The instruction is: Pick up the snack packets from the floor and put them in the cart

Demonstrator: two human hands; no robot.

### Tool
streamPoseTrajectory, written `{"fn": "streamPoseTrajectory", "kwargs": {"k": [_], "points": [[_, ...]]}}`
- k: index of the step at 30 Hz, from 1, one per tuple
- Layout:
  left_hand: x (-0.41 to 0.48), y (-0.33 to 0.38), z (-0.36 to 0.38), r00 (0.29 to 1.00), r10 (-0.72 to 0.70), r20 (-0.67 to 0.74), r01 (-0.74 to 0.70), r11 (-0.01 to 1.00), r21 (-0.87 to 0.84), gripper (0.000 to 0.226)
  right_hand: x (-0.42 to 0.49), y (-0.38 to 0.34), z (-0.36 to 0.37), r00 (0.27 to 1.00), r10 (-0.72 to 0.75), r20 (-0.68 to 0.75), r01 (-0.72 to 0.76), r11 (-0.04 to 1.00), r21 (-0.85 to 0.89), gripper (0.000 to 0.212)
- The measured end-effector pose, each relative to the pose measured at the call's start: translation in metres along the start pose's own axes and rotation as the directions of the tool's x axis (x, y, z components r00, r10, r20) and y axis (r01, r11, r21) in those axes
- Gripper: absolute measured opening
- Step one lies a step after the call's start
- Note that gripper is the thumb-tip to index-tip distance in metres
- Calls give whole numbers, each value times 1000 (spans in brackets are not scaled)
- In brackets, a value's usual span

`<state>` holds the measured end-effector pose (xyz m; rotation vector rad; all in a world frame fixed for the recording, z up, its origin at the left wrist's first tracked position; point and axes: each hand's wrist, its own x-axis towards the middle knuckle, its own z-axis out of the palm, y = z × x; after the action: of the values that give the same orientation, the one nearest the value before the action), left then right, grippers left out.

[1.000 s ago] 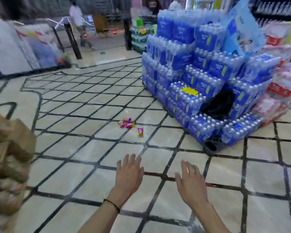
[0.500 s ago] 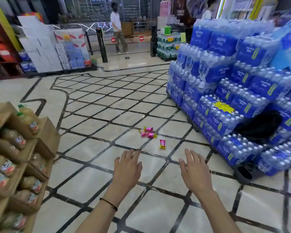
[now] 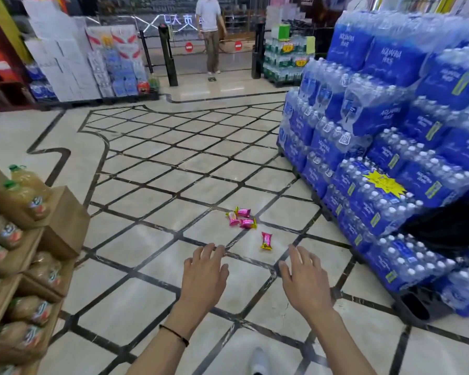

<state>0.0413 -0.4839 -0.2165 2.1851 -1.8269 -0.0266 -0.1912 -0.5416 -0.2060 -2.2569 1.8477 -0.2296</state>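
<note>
the left hand [image 3: 205,274] and the right hand [image 3: 305,282] were both stretched forward at about the same height, palms down, fingers loosely spread and only slightly bent, holding nothing and touching nothing; a thin black cord bracelet [image 3: 173,334] sat on the left wrist. just beyond the fingertips, four small pink snack packets with yellow crimped ends [image 3: 241,217] lay on the glossy cream tiled floor with dark diagonal lines [image 3: 157,301]: three bunched together farther off, and a single packet [image 3: 266,240] nearer, between the two hands in the view and apart from both. the toe of a white shoe [image 3: 259,359] showed at the near edge. to the right rose a stepped stack of shrink-wrapped blue water-bottle packs [image 3: 390,136]; at the near left stood tilted brown cardboard trays of pale juice bottles with green caps [image 3: 25,201]. at the far end were black gate posts [image 3: 171,58], a tall pile of white cartons [image 3: 63,58] on the left, and a person in a white shirt and brownish trousers [image 3: 210,31] standing beyond the posts. the blue packs read "aquafina"; a yellow starburst tag [image 3: 385,182] was stuck on one of them, its print too blurred to read, and two round red no-entry signs [image 3: 189,46] hung between the posts
</note>
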Motion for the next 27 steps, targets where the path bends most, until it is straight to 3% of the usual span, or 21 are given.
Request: {"fn": "streamPoseTrajectory", "kwargs": {"k": [17, 27], "points": [[255, -26, 63, 967, -151, 206, 151, 988, 14, 43, 277, -9, 40, 981, -60, 186, 61, 998, 1, 56], [432, -77, 125, 949, 15, 316, 8, 997, -71, 39, 431, -46, 81, 969, 54, 239, -48, 998, -30, 55]]}}
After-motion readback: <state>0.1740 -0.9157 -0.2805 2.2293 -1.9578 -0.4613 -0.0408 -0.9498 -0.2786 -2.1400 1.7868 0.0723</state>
